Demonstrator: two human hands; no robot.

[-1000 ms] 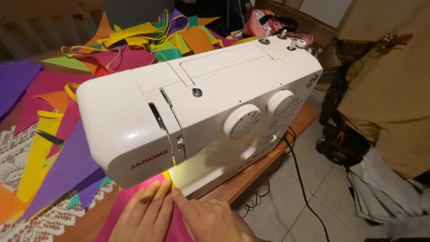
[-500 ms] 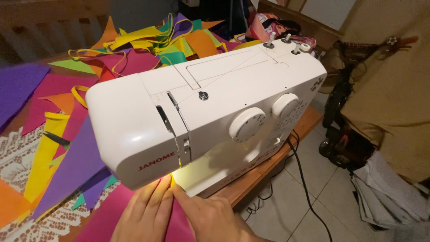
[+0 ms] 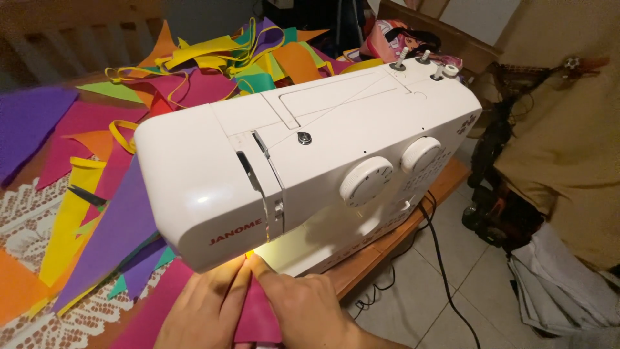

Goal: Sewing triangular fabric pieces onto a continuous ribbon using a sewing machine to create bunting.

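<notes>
A wooden table (image 3: 387,249) is standing over a tiled floor, and it is carrying a white sewing machine (image 3: 310,161) and a lace cloth (image 3: 39,226). Many felt pennants (image 3: 129,213) in purple, yellow, orange and green are lying behind and left of the machine, some already joined on a yellow tape (image 3: 123,132), so much sewing seems done. The magenta felt piece (image 3: 255,317) is lying on the machine bed, its front end going under the lit needle area; how much of its seam remains I cannot tell. The left hand (image 3: 203,310) is pressing flat on its left side, and the right hand (image 3: 303,310) is pressing on its right side, fingers stretched and nearly meeting, neither one clenching.
</notes>
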